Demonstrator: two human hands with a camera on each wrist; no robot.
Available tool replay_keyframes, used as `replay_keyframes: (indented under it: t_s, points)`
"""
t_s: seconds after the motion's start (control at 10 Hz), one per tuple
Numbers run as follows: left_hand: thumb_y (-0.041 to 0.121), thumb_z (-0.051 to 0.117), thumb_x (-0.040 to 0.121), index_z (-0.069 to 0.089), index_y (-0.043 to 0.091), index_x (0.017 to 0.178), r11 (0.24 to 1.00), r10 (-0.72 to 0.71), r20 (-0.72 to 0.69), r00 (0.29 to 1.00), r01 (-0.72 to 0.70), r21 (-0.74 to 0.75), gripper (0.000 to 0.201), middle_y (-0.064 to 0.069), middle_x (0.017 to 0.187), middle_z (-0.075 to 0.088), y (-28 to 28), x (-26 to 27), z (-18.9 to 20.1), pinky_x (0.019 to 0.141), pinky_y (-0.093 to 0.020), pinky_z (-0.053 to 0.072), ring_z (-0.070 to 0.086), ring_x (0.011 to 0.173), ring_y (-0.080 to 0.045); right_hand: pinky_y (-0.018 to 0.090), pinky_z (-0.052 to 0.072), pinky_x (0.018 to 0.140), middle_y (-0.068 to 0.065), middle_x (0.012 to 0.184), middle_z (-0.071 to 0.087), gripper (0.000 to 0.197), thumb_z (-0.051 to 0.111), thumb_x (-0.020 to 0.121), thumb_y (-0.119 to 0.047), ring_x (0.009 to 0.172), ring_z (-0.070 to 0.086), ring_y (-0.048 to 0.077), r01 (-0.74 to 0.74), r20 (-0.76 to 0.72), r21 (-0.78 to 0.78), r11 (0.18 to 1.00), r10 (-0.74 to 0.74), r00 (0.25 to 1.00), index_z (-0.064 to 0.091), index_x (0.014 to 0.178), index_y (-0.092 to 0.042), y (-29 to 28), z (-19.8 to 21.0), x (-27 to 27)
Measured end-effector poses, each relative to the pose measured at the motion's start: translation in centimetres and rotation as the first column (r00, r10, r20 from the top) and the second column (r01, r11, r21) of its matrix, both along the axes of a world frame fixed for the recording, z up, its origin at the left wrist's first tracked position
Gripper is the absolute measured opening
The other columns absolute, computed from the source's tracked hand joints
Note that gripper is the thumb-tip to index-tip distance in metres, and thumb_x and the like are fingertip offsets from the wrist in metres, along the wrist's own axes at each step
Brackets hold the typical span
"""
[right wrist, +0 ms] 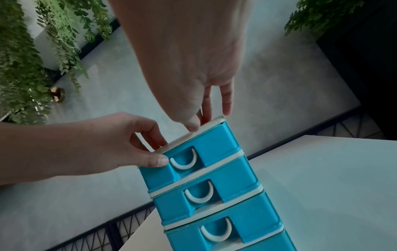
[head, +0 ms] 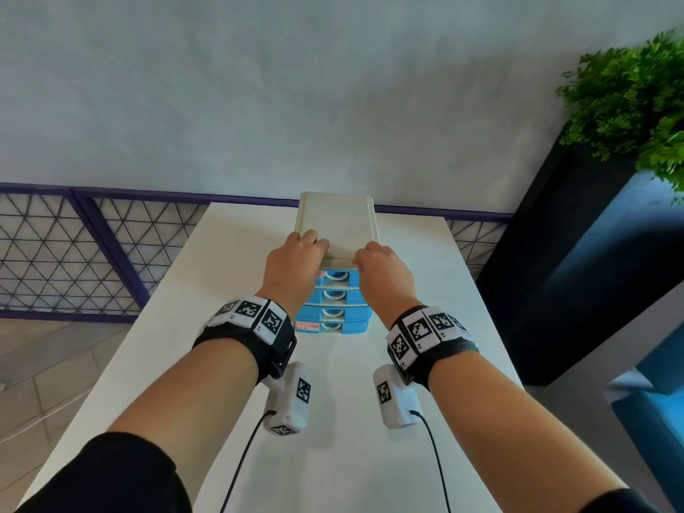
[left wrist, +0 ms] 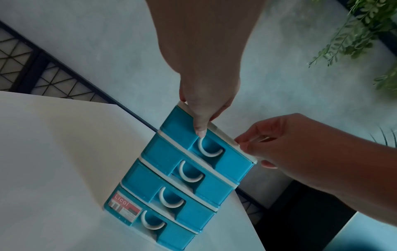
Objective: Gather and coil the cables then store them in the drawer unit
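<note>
A small drawer unit (head: 337, 220) with a cream top and several blue drawers stands at the far middle of the white table (head: 425, 327). All its drawers look pushed in. My left hand (head: 296, 261) grips the unit's top front edge at the left, fingers on top and thumb on the top drawer (left wrist: 178, 129) beside its white handle. My right hand (head: 381, 268) pinches the same edge at the right corner (right wrist: 217, 121), thumb on the front rim. No loose cable is in view; only the black leads of my wrist cameras show.
The table is narrow, with its far edge just behind the unit. Beyond it runs a purple mesh railing (head: 92, 253). A black planter with a green plant (head: 629, 98) and blue furniture (head: 651, 401) stand to the right.
</note>
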State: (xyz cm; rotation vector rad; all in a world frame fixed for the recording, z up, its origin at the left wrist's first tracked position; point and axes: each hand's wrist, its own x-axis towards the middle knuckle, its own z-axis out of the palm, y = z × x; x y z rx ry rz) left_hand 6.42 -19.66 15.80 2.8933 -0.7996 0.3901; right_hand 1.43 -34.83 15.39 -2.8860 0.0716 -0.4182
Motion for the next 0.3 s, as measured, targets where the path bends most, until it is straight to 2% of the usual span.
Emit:
replay_keyframes:
  t_s: [0.1,0.2,0.3]
  points:
    - [0.03,0.065,0.085,0.058,0.017,0.112,1.0,-0.024,-0.13,0.991,0.023,-0.01,0.031,0.0,0.109,0.053,0.3,0.1,1.1,0.066,-0.036,0.047,0.052,0.101,-0.023,0.029,0.041,0.082,0.0,0.126,0.058,0.035,0.044,0.095,-0.005,0.109,0.056,0.022,-0.025,-0.129,0.019,1.0,0.027,0.991,0.06,0.123,-0.017,-0.4,1.2,-0.7]
    - [0.031,0.061,0.087,0.053,0.024,0.126,0.989,-0.106,-0.293,0.95,0.071,-0.129,0.04,0.007,0.122,0.052,2.2,0.4,1.4,0.085,-0.036,0.048,0.052,0.112,-0.016,0.031,0.028,0.111,-0.006,0.151,0.041,0.042,0.043,0.099,-0.021,0.135,0.041,0.017,-0.045,-0.219,0.079,0.996,0.062,0.974,0.046,0.141,-0.024,-1.9,1.8,-3.1]
    - [0.033,0.058,0.088,0.045,0.036,0.132,0.967,-0.17,-0.337,0.926,0.091,-0.236,0.046,0.016,0.135,0.042,6.3,-1.2,-0.2,0.101,-0.034,0.043,0.045,0.124,-0.007,0.031,0.016,0.117,-0.012,0.156,0.03,0.048,0.041,0.1,-0.033,0.141,0.03,0.009,-0.05,-0.279,0.085,0.995,0.072,0.958,0.033,0.147,-0.033,-3.8,1.8,-7.6]
